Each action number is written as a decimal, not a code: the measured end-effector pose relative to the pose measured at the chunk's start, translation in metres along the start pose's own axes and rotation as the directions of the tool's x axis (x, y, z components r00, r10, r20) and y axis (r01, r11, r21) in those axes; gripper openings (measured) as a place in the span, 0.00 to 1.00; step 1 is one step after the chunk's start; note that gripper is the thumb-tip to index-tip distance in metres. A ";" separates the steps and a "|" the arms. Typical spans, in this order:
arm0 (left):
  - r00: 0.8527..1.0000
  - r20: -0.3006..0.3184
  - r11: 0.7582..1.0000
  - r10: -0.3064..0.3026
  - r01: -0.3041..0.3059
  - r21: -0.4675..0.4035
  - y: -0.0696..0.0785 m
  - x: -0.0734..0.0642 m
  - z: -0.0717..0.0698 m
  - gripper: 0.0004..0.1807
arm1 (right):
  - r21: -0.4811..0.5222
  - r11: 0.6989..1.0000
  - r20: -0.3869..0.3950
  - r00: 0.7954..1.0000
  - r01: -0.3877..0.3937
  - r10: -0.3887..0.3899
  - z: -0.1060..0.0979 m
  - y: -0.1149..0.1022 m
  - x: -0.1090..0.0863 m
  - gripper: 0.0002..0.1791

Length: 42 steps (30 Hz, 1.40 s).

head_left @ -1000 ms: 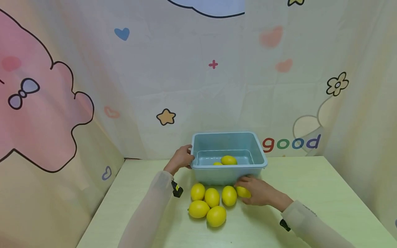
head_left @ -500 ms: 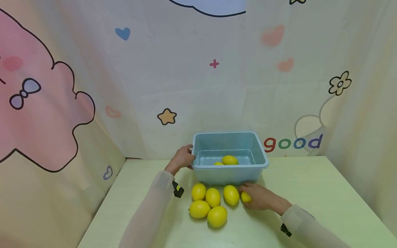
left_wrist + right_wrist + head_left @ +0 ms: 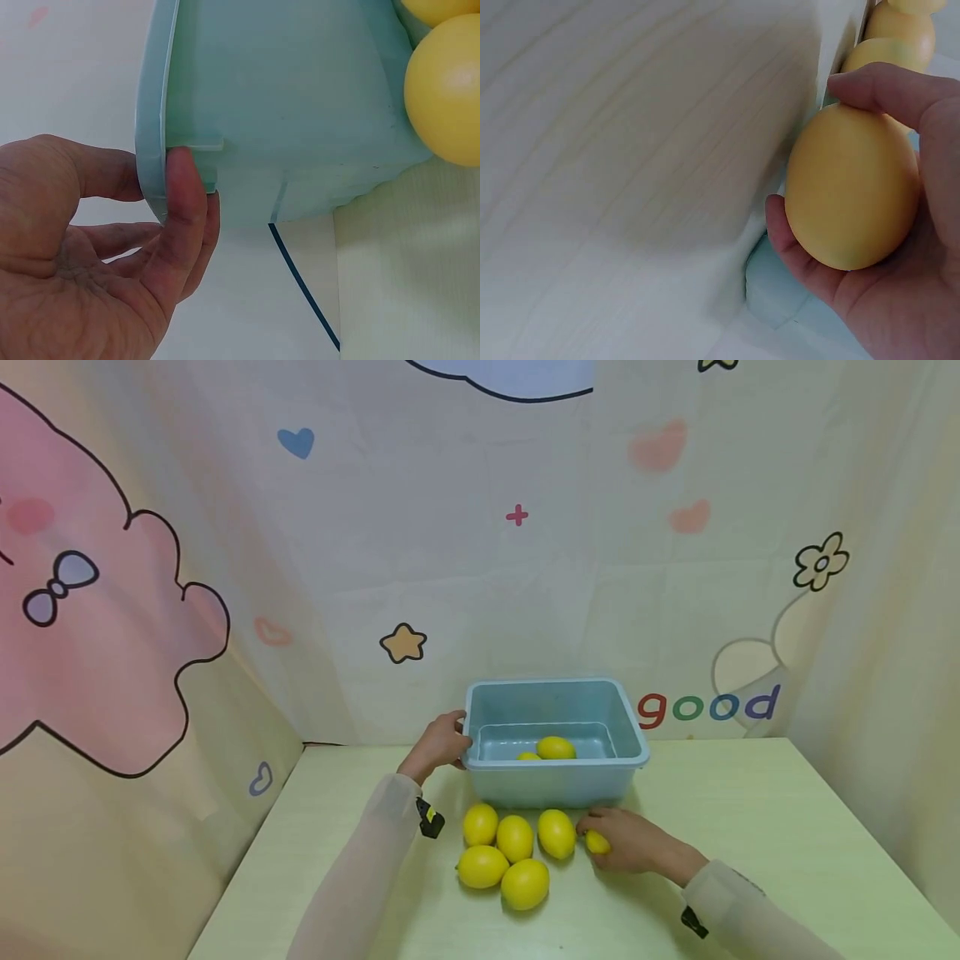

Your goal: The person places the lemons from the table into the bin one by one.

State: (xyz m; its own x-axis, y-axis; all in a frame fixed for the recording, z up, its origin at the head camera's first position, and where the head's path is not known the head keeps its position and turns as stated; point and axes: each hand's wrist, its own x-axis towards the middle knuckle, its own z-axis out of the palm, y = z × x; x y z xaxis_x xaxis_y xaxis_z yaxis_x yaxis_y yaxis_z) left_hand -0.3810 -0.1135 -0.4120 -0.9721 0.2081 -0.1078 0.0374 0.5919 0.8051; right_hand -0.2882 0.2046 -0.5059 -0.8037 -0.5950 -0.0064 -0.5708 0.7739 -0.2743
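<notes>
A light blue plastic bin (image 3: pixel 555 785) stands at the back of the table, with two lemons visible inside, one (image 3: pixel 557 748) mostly in sight and the other partly hidden by the front rim. My left hand (image 3: pixel 437 745) grips the bin's left rim, thumb on one side and fingers curled under the edge in the left wrist view. In front of the bin's right corner, my right hand (image 3: pixel 633 842) holds a lemon (image 3: pixel 851 187), thumb and fingers curled round it, low at the table. Just left of that hand lies another lemon (image 3: pixel 557 834).
Several more lemons lie in a cluster before the bin, among them a front one (image 3: pixel 525 884) and a left one (image 3: pixel 482 867). The pale wooden table (image 3: pixel 300 835) meets a printed curtain (image 3: pixel 525 593) right behind the bin.
My right hand has drawn slightly toward the front with its lemon, away from the bin's wall. The neighbouring lemon has shifted a little. The left hand stays on the rim.
</notes>
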 end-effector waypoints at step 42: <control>1.000 0.001 1.000 0.017 -0.017 0.002 0.000 -0.002 0.000 0.35 | -0.090 0.990 -0.077 0.990 0.112 -0.119 -0.044 -0.034 -0.025 0.17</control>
State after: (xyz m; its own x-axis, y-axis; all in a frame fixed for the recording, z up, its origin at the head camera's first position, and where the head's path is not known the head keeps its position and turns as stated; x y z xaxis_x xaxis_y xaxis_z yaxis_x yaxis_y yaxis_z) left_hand -0.3793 -0.1135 -0.4118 -0.9712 0.2184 -0.0947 0.0540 0.5897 0.8058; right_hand -0.2557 0.2025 -0.4541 -0.7405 -0.6644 0.1008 -0.6701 0.7187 -0.1854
